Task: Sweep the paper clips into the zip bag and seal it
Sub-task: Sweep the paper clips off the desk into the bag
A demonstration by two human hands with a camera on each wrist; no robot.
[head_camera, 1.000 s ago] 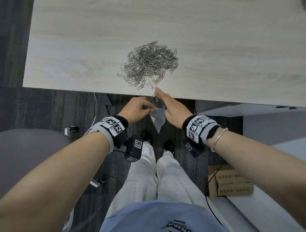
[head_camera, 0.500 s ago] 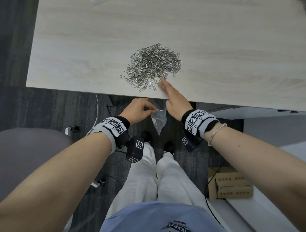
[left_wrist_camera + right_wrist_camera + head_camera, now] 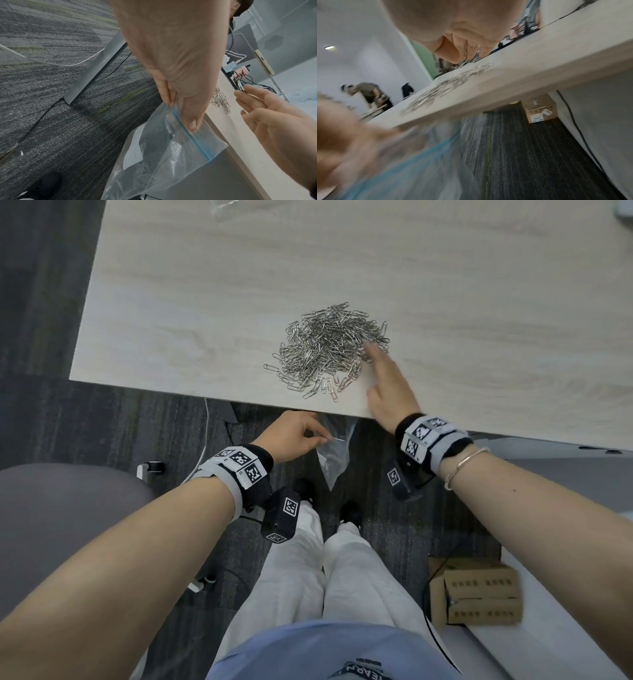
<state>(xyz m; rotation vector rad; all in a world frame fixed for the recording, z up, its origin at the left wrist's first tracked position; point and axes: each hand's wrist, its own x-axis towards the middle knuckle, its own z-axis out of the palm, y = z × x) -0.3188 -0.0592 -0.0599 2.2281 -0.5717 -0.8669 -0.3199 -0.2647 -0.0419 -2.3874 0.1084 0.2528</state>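
A heap of silver paper clips lies on the pale wooden table near its front edge. My right hand rests flat on the table with its straight fingers touching the heap's right side. Just below the table edge my left hand pinches the rim of a clear zip bag, which hangs down. The left wrist view shows thumb and fingers on the bag beside its blue zip strip, mouth toward the table edge. The right wrist view is blurred, with the clips under my fingers.
Another clear bag lies at the table's far edge. A grey chair stands at my left and a cardboard box sits on the carpet at my right. Cables run under the table. Another person works in the background.
My right hand left the bag's mouth and moved up onto the table to the heap's right side. My left hand kept its pinch on the bag below the edge.
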